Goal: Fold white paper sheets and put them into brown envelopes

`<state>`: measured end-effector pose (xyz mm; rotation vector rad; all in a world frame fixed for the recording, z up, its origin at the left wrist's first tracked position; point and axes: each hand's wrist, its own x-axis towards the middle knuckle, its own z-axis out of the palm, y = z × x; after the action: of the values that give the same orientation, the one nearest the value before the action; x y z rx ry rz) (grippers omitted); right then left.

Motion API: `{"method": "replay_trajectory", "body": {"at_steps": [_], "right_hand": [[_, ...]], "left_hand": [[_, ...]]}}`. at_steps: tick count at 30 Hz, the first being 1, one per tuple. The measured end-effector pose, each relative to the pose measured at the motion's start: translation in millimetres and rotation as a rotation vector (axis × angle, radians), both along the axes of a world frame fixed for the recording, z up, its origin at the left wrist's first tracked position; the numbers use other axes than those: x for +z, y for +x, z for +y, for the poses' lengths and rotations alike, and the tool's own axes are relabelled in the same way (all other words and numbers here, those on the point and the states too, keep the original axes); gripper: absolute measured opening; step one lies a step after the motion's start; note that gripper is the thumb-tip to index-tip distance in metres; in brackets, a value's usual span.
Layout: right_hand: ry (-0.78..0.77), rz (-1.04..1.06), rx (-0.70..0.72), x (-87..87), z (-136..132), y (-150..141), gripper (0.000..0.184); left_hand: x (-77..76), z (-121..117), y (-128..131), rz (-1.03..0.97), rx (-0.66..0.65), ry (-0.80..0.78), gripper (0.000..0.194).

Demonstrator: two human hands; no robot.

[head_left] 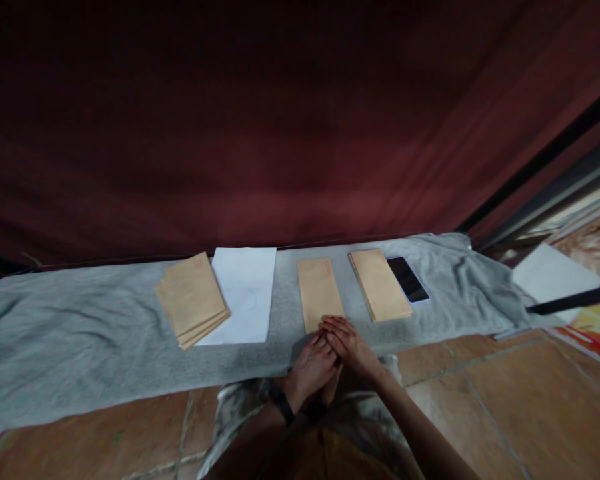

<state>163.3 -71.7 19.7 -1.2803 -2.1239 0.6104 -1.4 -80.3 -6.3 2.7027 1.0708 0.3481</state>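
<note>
Lying left of ctr, fanned env. stack (193,293) overlaps white paper (247,300); a bump could slide both. Lower ctr, L hand (314,363) (grip hidden, can't tell) sits by single env. (320,290), R hand (347,343) draped loosely over L; leaning fwd might crease that env. Right: env. pile (380,283), phone (409,280).

A dark red backdrop (290,133) rises in dim light beyond a floor (520,393) of brown tiles.
</note>
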Motion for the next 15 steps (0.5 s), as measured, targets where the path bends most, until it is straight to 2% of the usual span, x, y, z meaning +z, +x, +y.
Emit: {"method": "replay_trajectory", "body": {"at_steps": [5, 10, 15], "right_hand": [[0.045, 0.034, -0.043, -7.5, -10, 5, 0.039], [0.116, -0.067, -0.315, -24.2, -14, 9, 0.042], [0.113, -0.199, -0.559, -26.8, -10, -2, 0.039]], "left_hand": [[6.9, 0, -8, -0.102, -0.013, 0.035, 0.031], [15.9, 5, -21, -0.160, 0.149, 0.077, 0.036], [12.3, 6, -23, -0.084, 0.257, 0.087, 0.040]]}}
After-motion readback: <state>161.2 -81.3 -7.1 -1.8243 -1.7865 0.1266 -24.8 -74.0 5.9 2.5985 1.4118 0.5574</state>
